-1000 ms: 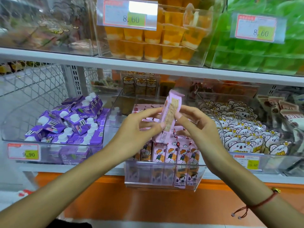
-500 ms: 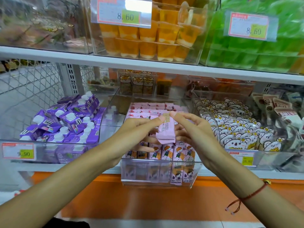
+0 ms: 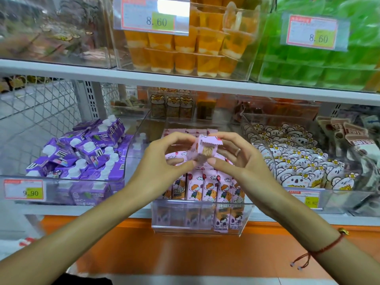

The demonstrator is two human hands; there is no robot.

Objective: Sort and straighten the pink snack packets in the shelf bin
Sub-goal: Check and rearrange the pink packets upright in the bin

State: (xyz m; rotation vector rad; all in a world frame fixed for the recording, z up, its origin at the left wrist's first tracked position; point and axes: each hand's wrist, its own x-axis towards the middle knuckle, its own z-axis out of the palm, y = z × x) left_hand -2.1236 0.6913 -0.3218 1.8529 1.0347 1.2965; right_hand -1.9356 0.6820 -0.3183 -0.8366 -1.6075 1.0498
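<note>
— Where was the pink snack packet [image 3: 202, 150] at inspection?

— Raised above the clear shelf bin [image 3: 197, 218], over the upright rows of pink packets [image 3: 207, 187] standing in it.

— And the hands?

— The left hand [image 3: 164, 161] and right hand [image 3: 239, 159] each pinched that one packet, fingers curled round its sides. Purple drink cartons [image 3: 82, 153] lay in the bin to the left.

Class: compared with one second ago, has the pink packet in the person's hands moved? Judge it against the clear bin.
Yes. The packet has come down toward the bin and turned from upright to end-on, held by both hands.
</note>
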